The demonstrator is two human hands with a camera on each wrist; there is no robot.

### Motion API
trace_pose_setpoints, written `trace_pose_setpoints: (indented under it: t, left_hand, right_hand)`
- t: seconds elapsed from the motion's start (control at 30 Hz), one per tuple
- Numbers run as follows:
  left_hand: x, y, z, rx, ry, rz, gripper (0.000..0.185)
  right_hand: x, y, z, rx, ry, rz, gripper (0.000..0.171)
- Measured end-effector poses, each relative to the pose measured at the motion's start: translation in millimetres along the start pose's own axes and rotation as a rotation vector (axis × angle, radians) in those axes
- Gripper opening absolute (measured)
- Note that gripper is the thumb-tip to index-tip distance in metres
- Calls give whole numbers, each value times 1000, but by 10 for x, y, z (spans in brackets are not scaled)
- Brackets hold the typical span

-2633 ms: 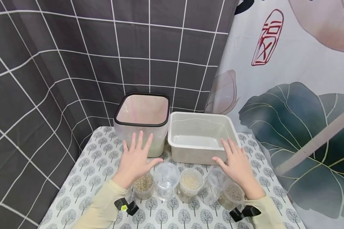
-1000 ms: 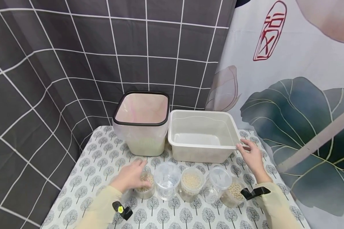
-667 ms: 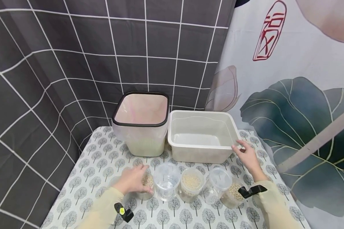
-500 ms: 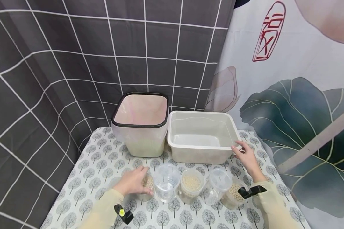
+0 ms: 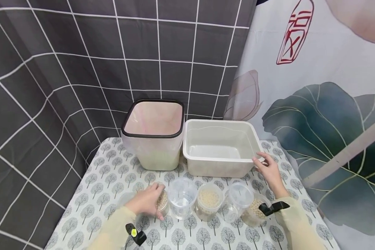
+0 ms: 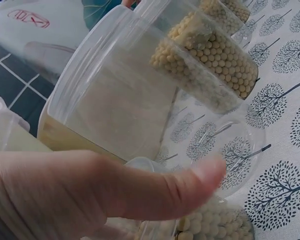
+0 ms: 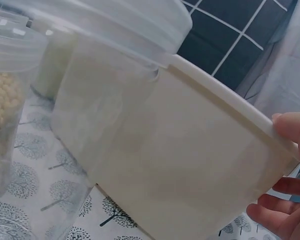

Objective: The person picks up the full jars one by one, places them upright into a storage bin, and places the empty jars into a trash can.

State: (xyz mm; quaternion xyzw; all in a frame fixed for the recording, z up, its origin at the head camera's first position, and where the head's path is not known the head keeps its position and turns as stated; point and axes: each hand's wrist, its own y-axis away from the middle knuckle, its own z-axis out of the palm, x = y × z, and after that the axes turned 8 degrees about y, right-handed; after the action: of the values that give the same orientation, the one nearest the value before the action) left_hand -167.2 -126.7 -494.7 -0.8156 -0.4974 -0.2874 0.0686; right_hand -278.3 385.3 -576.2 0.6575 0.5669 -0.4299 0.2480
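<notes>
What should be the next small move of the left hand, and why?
Probably lift the jar straight up: the left hand grips it, and the empty jar close beside it could be bumped by a sideways pull. The right hand is busy holding the tub.

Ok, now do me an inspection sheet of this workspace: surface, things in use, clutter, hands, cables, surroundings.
Surface: tree-print cloth.
Things in use: jar of pale bean-like pieces; white bin.
Clutter: other clear jars alongside, some with similar contents; black-rimmed bin beside the white bin.
Hands: left hand grips the jar; right hand holds the white bin's near right corner.
Cables: nothing seen.
Surroundings: dark grid curtain; pale leaf-print curtain.
</notes>
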Motion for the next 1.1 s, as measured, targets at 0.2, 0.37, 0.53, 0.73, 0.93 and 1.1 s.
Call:
trace_pose_setpoints:
  t: [0.2, 0.37, 0.53, 0.73, 0.93, 1.1]
  left_hand:
    - [-28, -7, 11, 56, 6, 2, 97]
    - [-49, 21, 38, 91, 14, -36, 98]
    - [-45, 52, 30, 117, 40, -67, 99]
    - [3, 71, -79, 169, 63, -77, 95]
    - [57, 82, -265, 260, -49, -45, 94]
    - [117, 79, -420, 305, -80, -49, 94]
  right_hand:
    - [-1064, 384, -134, -52, -34, 54, 57]
    - [-1279, 465, -153, -77, -4, 85, 57]
    - [-1233, 466, -126, -75, -9, 79, 55]
    - [-1222, 478, -121, -59, -30, 80, 57]
    - [-1147, 465, -140, -56, -86, 44, 57]
    - [-1265, 498, -170, -53, 24, 102, 55]
